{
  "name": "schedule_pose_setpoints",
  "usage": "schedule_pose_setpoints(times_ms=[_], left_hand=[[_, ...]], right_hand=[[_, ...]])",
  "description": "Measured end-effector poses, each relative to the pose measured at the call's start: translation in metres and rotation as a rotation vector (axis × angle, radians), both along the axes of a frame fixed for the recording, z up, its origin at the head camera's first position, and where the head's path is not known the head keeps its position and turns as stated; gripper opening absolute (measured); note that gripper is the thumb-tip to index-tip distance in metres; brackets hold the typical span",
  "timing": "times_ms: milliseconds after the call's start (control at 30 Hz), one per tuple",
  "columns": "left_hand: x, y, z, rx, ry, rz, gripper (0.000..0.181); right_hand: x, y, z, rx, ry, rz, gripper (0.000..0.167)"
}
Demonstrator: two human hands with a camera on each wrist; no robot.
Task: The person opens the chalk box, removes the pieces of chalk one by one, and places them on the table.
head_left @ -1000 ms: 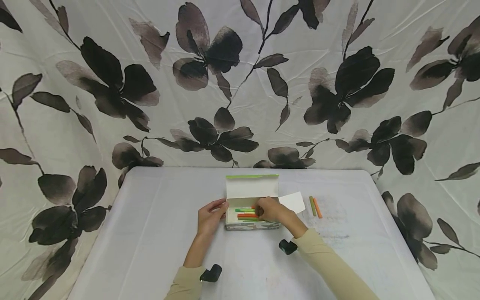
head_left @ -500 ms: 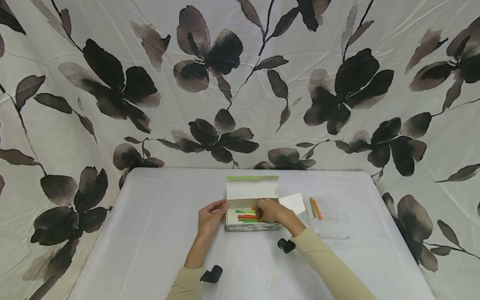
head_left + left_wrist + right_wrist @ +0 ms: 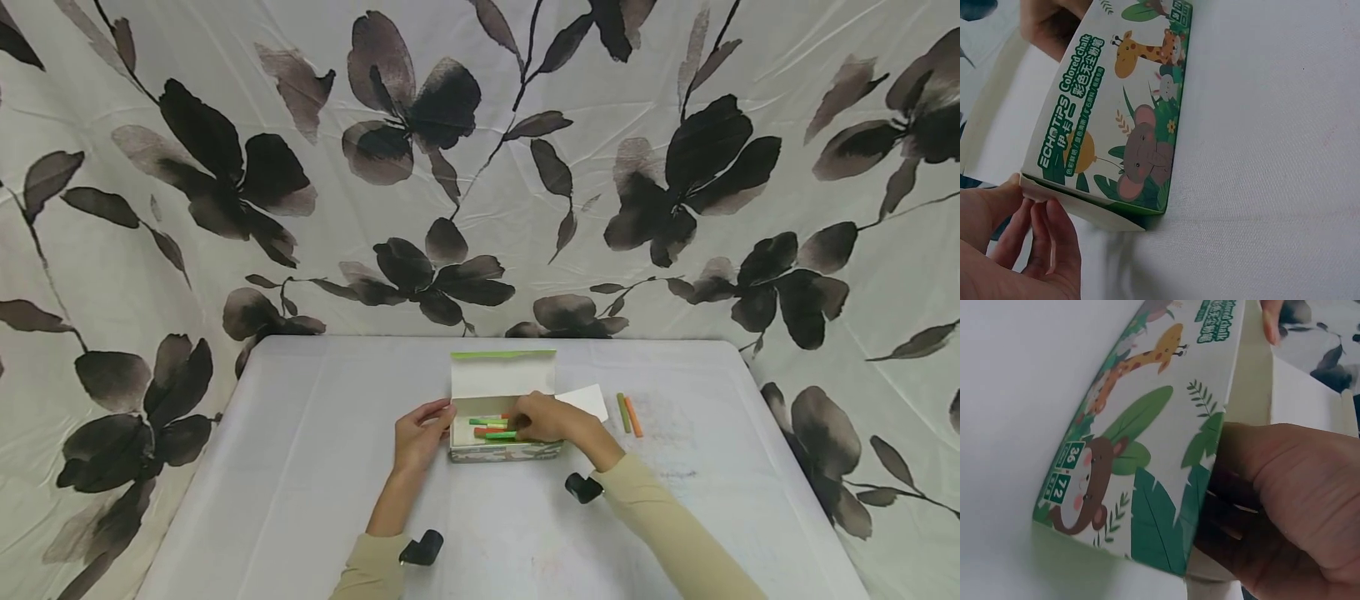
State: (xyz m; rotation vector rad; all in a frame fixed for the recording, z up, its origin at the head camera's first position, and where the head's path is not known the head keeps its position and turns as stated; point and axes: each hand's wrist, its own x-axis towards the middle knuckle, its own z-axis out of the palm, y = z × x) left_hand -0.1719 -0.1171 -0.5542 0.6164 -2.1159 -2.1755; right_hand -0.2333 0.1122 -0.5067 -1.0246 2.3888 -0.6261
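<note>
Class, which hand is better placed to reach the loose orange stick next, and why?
Probably the right hand: it is nearer that orange stick, while the left hand pinches a box flap.

Bright green chalk stick (image 3: 501,435) now at the fingertips of the right hand (image 3: 547,417), on its 8 o'clock side, covering part of the red-orange stick (image 3: 482,431); can't tell if pinched. Right sleeve (image 3: 667,512) and right wrist camera (image 3: 583,488) shifted toward 2–3 o'clock. White side flap (image 3: 587,401) now more hidden at 6 o'clock.
</note>
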Motion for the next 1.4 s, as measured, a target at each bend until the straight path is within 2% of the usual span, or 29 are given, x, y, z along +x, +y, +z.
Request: schedule_pose_setpoints(times_ms=[200, 500, 700, 867, 1133, 1400], left_hand=[[0.000, -0.001, 0.001, -0.004, -0.003, -0.013, 0.031], [0.000, 0.000, 0.002, -0.034, -0.019, -0.017, 0.031], [-0.001, 0.001, 0.002, -0.036, -0.017, -0.014, 0.030], [-0.001, 0.001, 0.002, -0.035, -0.026, -0.009, 0.031], [-0.001, 0.000, 0.001, -0.019, -0.021, -0.007, 0.032], [0.000, 0.001, 0.001, -0.022, -0.023, -0.008, 0.032]], right_hand=[[0.001, 0.015, 0.007, -0.094, 0.005, 0.010, 0.018], [-0.001, 0.043, 0.017, -0.261, -0.001, -0.080, 0.014], [-0.004, 0.065, 0.022, -0.328, -0.043, -0.206, 0.017], [-0.006, 0.083, 0.024, -0.406, -0.133, -0.289, 0.023], [-0.005, 0.115, 0.031, -0.451, -0.200, -0.465, 0.033], [-0.002, 0.142, 0.027, -0.522, -0.262, -0.641, 0.046]])
